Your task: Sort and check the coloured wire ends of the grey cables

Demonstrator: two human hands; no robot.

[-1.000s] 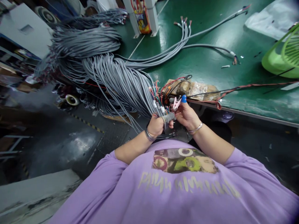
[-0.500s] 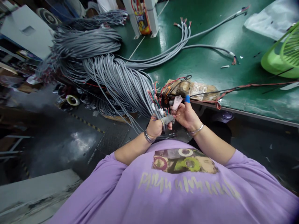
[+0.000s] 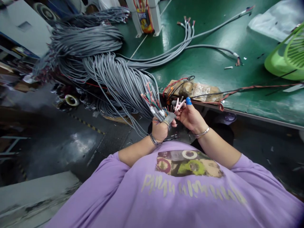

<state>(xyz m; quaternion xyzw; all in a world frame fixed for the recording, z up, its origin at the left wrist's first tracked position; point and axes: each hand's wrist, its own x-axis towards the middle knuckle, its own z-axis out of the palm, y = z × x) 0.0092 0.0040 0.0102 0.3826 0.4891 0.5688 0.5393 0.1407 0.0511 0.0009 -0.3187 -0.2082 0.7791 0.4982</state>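
Observation:
My left hand point(image 3: 160, 130) is closed around the ends of several grey cables point(image 3: 155, 113), whose thin coloured wires point(image 3: 151, 96) fan out above the fist. A grey wrap point(image 3: 170, 119) covers its thumb, which presses across the bundle. Close by on the right, my right hand point(image 3: 191, 119) pinches a small pink clothespin point(image 3: 180, 104) at its fingertips. Its thumb wears a blue finger cot point(image 3: 188, 101) and stands raised. The fingertips of both hands nearly meet beside the bundle, and their exact contact with single wires is too small to tell.
A large heap of grey cables point(image 3: 114, 68) hangs over the left edge of the green table point(image 3: 213, 38). Behind the hands lies a taped cardboard piece point(image 3: 206, 90) with dark and red leads. A green basket-like object point(image 3: 282, 61) and a plastic bag point(image 3: 273, 20) are at right.
My left hand has tilted, and the coloured wire ends now lean further left. The clothespin turned at my right fingertips, blurred half a second ago and sharper now.

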